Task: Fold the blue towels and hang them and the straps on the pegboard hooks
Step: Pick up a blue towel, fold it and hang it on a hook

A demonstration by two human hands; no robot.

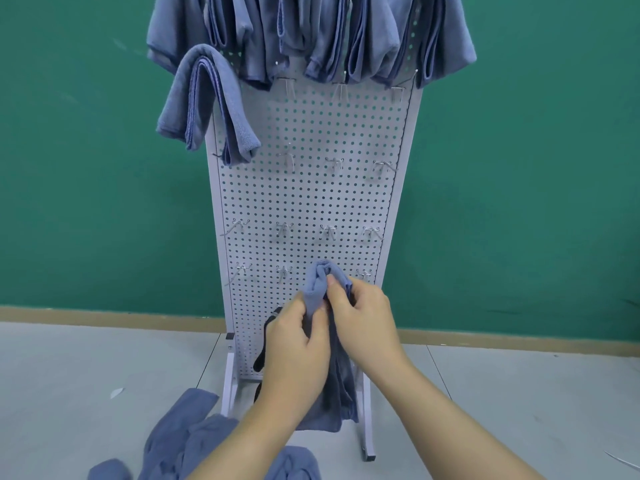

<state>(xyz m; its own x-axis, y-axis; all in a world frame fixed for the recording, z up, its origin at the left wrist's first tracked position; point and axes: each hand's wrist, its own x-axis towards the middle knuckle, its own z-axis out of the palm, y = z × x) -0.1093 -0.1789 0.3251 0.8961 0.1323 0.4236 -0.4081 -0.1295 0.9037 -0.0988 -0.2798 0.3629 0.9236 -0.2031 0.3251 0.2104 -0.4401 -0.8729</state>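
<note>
A white pegboard [311,202] stands on legs on a pale grey floor [86,368], against a green wall [86,168] with a tan skirting strip [104,317] along its foot; thin seams cross the floor beside the board's legs; a small white scrap [116,393] lies on the floor to the left of the board. Wire hooks [287,161] sit in rows across the board; the ones in the middle rows are bare. Folded towels [311,32] hang side by side along the board's top edge; one more folded towel [207,105] hangs lower at the board's left edge, draped over a hook there. Loose towels [194,441] lie crumpled on the floor at the board's lower left, near its left leg.

Both hands are raised before the lower part of the board; the left hand [298,348] has its grip curled round a bunched blue towel [320,285], whose upper end rises just above the fingers while the rest hangs down between the forearms toward the floor; the right hand [363,320] pinches the same towel near its top with thumb and fingers. A black strap [265,337] shows just left of the left hand; whether that hand holds it too cannot be told.
</note>
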